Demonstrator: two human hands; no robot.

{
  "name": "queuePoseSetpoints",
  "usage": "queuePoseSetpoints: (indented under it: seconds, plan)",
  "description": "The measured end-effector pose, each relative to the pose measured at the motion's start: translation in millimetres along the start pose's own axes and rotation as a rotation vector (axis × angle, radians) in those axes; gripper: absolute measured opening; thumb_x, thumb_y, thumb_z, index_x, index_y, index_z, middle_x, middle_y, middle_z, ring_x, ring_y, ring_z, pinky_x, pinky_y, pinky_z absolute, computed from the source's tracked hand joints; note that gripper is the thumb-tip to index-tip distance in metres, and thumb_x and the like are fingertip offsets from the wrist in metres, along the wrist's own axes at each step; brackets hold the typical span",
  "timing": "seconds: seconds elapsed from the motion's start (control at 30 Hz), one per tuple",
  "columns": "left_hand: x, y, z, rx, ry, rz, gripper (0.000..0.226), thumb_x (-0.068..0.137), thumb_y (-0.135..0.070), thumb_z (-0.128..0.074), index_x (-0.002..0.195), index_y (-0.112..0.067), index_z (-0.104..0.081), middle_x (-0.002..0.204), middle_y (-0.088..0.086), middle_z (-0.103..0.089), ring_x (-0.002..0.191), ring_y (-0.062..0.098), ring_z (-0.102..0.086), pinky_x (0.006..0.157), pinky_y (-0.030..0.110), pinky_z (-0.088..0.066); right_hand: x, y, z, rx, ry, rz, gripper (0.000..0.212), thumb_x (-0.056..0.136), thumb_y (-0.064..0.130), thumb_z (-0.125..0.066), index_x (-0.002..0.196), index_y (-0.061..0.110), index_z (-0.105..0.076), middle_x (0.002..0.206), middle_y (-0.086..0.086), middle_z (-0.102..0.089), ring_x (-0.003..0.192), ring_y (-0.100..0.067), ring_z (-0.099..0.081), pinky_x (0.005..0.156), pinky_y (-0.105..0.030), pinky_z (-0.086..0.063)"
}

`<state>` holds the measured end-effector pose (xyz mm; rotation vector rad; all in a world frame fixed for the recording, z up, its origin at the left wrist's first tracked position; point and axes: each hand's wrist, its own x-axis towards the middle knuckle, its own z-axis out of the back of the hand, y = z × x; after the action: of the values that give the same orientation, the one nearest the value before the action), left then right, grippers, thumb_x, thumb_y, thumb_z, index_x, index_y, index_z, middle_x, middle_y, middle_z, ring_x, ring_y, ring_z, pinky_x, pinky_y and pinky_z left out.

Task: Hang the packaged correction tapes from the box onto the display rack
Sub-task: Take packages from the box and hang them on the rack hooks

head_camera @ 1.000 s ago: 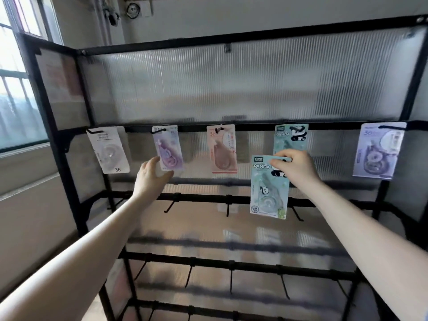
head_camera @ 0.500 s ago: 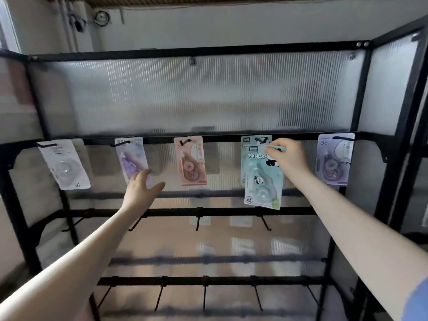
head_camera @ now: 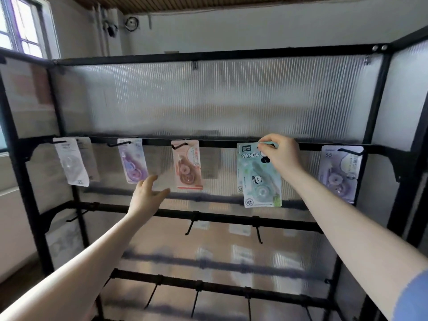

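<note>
Up at the display rack's (head_camera: 222, 57) top rail, our right hand (head_camera: 281, 152) has its grip pinching the teal panda correction tape pack (head_camera: 259, 179); our left hand (head_camera: 148, 196) hovers wide, holding nothing.

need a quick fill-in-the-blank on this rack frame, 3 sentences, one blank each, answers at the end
1. The right hand pinches the top of the ____ green pack at the top rail.
2. The left hand holds ____, its fingers spread just below the purple pack.
3. The pack between the purple pack and the green pack is ____ in colour.

Missing words: panda; nothing; pink
</note>
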<state>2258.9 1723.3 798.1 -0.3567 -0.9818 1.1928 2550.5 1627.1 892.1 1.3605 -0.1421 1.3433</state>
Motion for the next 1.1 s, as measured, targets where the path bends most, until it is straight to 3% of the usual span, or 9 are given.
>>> queuePoseSetpoints:
  seconds: [0.1,0.23,0.33,0.43,0.67,0.83,1.1]
  plan:
    - [-0.8,-1.5,2.5,0.016,-0.007,0.007,0.062,0.085,-0.031,-0.066,0.138,-0.012,-0.040,0.138,0.015,-0.042,0.118,0.029,-0.048,0.096,0.048,-0.045,6.2,-1.0,3.6,0.011,0.086,-0.016,0.013,0.088,0.010,-0.061,0.094,0.004,-0.070,0.091,0.000,-0.065,0.090,-0.011,-0.056,0.078,-0.020,-0.043]
    - [-2.1,-6.4,2.7,0.041,-0.022,0.018,0.060,0.086,-0.027,-0.064,0.139,-0.011,-0.040,0.138,0.015,-0.042,0.115,0.026,-0.047,0.096,0.039,-0.039,13.3,0.0,9.5,0.025,0.184,-0.051,0.018,0.089,0.012,-0.060,0.102,0.002,-0.068,0.100,-0.004,-0.064,0.092,-0.011,-0.054,0.080,-0.020,-0.037]
    - [-3.8,-8.4,2.1,0.036,-0.031,0.005,0.061,0.086,-0.027,-0.065,0.139,-0.011,-0.040,0.137,0.015,-0.042,0.110,0.023,-0.049,0.094,0.038,-0.040,18.7,-4.1,6.3,0.003,0.209,-0.071,0.019,0.089,0.012,-0.060,0.102,0.001,-0.069,0.104,-0.009,-0.068,0.098,-0.017,-0.059,0.083,-0.022,-0.040]
    - [-4.3,-8.2,2.3,0.027,-0.031,0.001,0.062,0.085,-0.027,-0.066,0.139,-0.011,-0.039,0.138,0.015,-0.041,0.100,0.017,-0.048,0.092,0.040,-0.046,19.2,-12.0,-1.9,-0.034,0.167,-0.065,0.016,0.088,0.013,-0.062,0.098,0.004,-0.071,0.102,-0.010,-0.069,0.099,-0.021,-0.063,0.080,-0.022,-0.042]
    - [-2.6,-2.1,5.0,0.050,-0.037,0.013,0.062,0.085,-0.029,-0.066,0.139,-0.010,-0.040,0.138,0.015,-0.041,0.116,0.027,-0.049,0.097,0.043,-0.045,14.0,-28.6,-9.7,-0.046,0.075,-0.046,0.013,0.087,0.017,-0.064,0.094,0.008,-0.070,0.094,-0.002,-0.068,0.088,-0.013,-0.059,0.072,-0.022,-0.037]
    - [-0.2,2.8,0.8,0.057,-0.027,0.018,0.062,0.085,-0.031,-0.065,0.138,-0.011,-0.040,0.138,0.015,-0.041,0.115,0.028,-0.049,0.095,0.047,-0.046,11.4,-35.9,-9.6,-0.071,0.054,-0.060,0.014,0.086,0.020,-0.065,0.095,0.009,-0.070,0.087,0.000,-0.066,0.082,-0.015,-0.057,0.069,-0.025,-0.038]
    - [0.7,0.5,-10.5,0.042,0.005,0.011,0.062,0.086,-0.031,-0.064,0.139,-0.012,-0.038,0.140,0.014,-0.040,0.120,0.027,-0.046,0.097,0.043,-0.044,17.0,-34.6,-9.8,-0.160,0.052,-0.064,0.019,0.088,0.022,-0.063,0.103,0.012,-0.067,0.102,-0.003,-0.068,0.085,-0.013,-0.055,0.068,-0.024,-0.037]
